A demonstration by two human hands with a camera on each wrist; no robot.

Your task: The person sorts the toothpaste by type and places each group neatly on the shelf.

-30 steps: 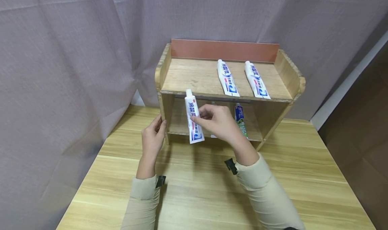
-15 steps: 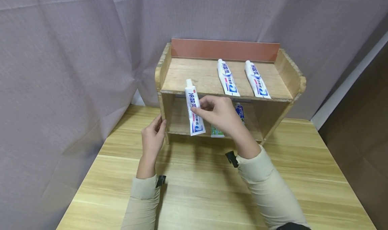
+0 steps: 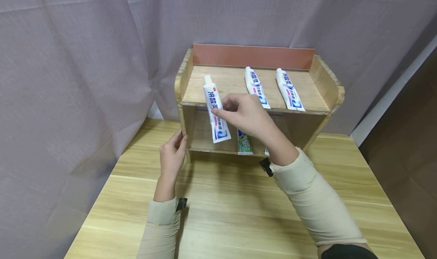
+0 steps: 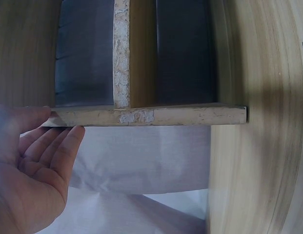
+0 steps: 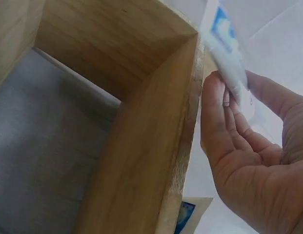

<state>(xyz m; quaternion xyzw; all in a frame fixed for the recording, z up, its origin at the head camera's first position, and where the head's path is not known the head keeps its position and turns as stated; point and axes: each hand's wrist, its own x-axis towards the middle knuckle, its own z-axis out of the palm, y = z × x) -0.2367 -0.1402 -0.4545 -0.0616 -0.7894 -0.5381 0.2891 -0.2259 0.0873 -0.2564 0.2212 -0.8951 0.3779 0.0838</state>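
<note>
My right hand (image 3: 250,115) pinches a white toothpaste tube (image 3: 209,94) with blue lettering between thumb and fingers. Cap up and slightly tilted, the tube overlaps the front edge of the upper board of a small wooden shelf (image 3: 228,85). In the right wrist view the tube (image 5: 227,53) is blurred, held beside the shelf's edge. My left hand (image 3: 172,154) grips the shelf's left side panel (image 4: 190,115), thumb on one face and fingers on the other. Two matching toothpaste tubes, one in the middle (image 3: 254,82) and one at the right (image 3: 290,90), lie on the upper board, caps toward the back.
On the lower board lies a green toothpaste tube (image 3: 244,145); another tube's end (image 3: 267,152) shows beside it, mostly hidden by my right arm. The shelf stands on a wooden table (image 3: 218,213). A grey curtain (image 3: 102,62) hangs behind and a brown panel (image 3: 403,145) rises at the right.
My right hand has raised the toothpaste tube from in front of the lower compartment to the upper board's front edge. The left hand has stayed on the side panel.
</note>
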